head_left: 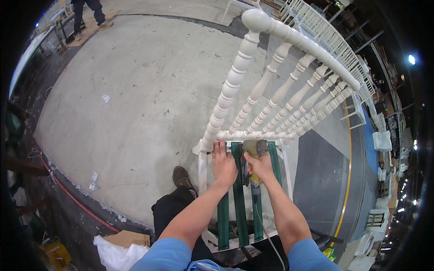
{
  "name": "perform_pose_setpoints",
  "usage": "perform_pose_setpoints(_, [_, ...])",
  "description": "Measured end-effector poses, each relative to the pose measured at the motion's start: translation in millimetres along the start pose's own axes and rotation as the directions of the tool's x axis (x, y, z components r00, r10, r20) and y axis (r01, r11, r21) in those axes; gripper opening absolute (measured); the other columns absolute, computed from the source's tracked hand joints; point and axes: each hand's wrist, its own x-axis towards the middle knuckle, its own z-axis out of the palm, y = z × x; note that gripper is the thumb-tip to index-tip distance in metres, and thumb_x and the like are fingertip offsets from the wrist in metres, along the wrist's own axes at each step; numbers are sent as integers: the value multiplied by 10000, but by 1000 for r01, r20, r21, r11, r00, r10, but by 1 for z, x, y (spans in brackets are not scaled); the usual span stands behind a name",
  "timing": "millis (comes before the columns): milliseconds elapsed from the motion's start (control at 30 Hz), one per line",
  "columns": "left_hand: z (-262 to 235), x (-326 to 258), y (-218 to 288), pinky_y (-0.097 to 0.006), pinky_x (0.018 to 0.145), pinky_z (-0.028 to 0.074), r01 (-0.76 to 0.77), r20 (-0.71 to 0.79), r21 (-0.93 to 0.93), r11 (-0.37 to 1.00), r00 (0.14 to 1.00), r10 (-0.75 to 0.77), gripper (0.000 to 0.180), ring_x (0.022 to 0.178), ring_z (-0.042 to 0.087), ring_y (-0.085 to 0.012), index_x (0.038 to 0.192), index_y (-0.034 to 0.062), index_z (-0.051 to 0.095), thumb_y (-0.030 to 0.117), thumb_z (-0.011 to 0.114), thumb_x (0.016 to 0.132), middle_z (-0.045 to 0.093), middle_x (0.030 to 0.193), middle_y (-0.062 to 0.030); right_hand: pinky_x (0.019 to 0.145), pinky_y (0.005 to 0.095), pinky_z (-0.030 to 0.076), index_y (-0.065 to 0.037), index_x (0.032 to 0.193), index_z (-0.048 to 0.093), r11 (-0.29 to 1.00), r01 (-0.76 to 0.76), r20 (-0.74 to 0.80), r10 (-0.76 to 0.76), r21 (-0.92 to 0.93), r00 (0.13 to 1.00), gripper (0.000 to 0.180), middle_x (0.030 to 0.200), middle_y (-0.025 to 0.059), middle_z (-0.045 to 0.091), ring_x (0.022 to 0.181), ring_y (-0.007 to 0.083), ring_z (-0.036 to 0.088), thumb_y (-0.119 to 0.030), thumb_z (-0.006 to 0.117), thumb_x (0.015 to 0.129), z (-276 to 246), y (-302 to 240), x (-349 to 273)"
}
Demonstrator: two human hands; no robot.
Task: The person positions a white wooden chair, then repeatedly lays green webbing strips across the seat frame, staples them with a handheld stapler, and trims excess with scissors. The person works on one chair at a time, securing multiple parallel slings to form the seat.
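Observation:
A white chair with a turned-spindle back stands in front of me. Several dark green webbing straps run lengthwise over its open seat frame. My left hand lies flat over the left part of the seat, its fingers stretched toward the rear rail by the foot of the backrest. In my right hand is a yellow and grey staple gun, gripped by its handle, with its head close to the rear rail. A thin hose trails from the handle toward me. Its nose is hidden.
White plastic wrap and cardboard lie at the lower left. A red hose runs along the left floor edge. More white chairs stand in rows at the far right. Another person's legs show at the far left.

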Motion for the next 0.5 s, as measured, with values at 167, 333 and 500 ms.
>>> perform_pose_setpoints(167, [-1,3,5,-608,1263,262,7,-100,-41,999,995,-11,279,1541,289,-518,985,-72,733,154,805,839,391,1610,-288,468,295,485,4,1068,710,991,31,19,-34,127,999,260,852,55,696,546,135,617,-237,777,997,-24,-11,-22])
perform_pose_setpoints(333, [14,9,7,-587,1234,316,-122,-179,-61,991,978,109,195,1462,395,-514,923,-33,712,138,768,849,539,1447,-303,549,332,540,30,1126,689,965,38,-160,4,260,987,280,902,76,702,616,164,648,-215,759,1007,-123,-17,-121])
perform_pose_setpoints(500, [30,40,-1,-514,976,508,148,127,-200,969,984,-125,208,1115,644,-437,1006,37,751,193,625,950,736,1121,-208,580,333,528,-27,1133,691,990,95,-498,-30,105,867,262,762,18,647,642,145,639,-239,765,1000,-256,14,-286])
